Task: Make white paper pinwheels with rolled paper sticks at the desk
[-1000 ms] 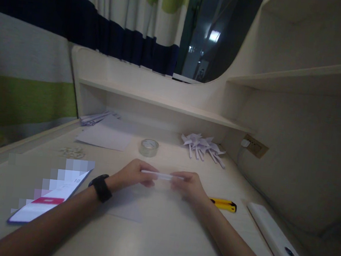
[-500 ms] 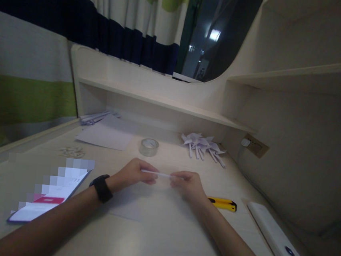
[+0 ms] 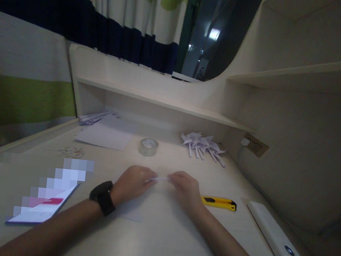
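A thin white strip (image 3: 162, 178) is in the middle of the frame, a little below the center. It lies nearly flat from side to side. The left hand (image 3: 135, 184) pinches one end, with its thumb and fingers closed on it. The right hand (image 3: 186, 190) pinches the other end the same way. Only a short bit of the strip shows between them. I cannot tell if it touches the desk (image 3: 147, 242).

A black watch (image 3: 103, 198) is on the left wrist. A sheet (image 3: 130, 212) lies on the desk, partly under the left hand and arm. Just beside the right wrist, right of the middle, is a yellow cutter (image 3: 220, 203), partly hidden by that arm.

A roll of clear tape (image 3: 148, 147) sits above the hands. Up and to the right of it, white pinwheels (image 3: 203, 144) lie in a bunch with their sticks pointing down the frame. Left of the tape is a big paper (image 3: 105, 133), with folded papers (image 3: 94, 118) at its top left edge. Below that are small bits (image 3: 71, 152), too small to make out.

At the lower left is a phone (image 3: 41, 212), partly blurred. At the lower right is a long white box (image 3: 272, 228).
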{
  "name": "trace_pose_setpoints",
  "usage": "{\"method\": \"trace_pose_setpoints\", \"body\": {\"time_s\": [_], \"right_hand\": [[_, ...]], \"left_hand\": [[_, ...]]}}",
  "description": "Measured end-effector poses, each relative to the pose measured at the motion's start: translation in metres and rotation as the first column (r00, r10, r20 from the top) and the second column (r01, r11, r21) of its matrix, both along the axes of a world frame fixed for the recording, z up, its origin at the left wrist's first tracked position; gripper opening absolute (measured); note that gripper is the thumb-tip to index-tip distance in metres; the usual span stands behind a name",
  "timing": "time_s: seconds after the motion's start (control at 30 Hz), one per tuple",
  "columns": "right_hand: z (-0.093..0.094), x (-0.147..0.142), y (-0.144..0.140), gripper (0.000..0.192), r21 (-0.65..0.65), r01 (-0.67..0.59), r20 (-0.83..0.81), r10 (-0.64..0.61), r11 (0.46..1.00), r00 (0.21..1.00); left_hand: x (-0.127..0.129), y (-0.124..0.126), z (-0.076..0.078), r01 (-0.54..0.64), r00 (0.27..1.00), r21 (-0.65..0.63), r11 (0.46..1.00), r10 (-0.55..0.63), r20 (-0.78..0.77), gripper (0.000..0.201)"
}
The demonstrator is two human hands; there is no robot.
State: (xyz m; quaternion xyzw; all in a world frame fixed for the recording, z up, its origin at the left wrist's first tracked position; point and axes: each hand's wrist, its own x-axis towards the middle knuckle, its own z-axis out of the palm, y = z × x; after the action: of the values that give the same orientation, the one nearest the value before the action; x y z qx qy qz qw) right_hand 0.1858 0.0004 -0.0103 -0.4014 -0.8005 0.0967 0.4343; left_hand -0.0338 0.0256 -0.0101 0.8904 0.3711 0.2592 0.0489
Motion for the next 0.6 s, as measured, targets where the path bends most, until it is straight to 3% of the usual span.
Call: {"method": "trace_pose_setpoints", "body": {"time_s": [0.13,0.43,0.6], "right_hand": [[-0.001,-0.003,-0.005,0.028,0.103,-0.005,0.042,0.0,0.995,0.999],[-0.006,-0.007,-0.007,0.028,0.017,-0.011,0.07,0.01,1.0,0.998],[-0.006,-0.012,-0.01,0.026,0.012,-0.031,0.045,0.03,0.999,0.999]], "left_hand": [[0.005,-0.004,-0.005,0.054,0.998,0.076,0.996,-0.054,-0.012,0.024],[0.013,-0.016,-0.005,0.034,0.978,0.129,0.991,-0.007,-0.209,0.019],[0.019,-0.021,-0.009,0.07,0.977,0.111,0.991,-0.046,-0.209,0.02]]}}
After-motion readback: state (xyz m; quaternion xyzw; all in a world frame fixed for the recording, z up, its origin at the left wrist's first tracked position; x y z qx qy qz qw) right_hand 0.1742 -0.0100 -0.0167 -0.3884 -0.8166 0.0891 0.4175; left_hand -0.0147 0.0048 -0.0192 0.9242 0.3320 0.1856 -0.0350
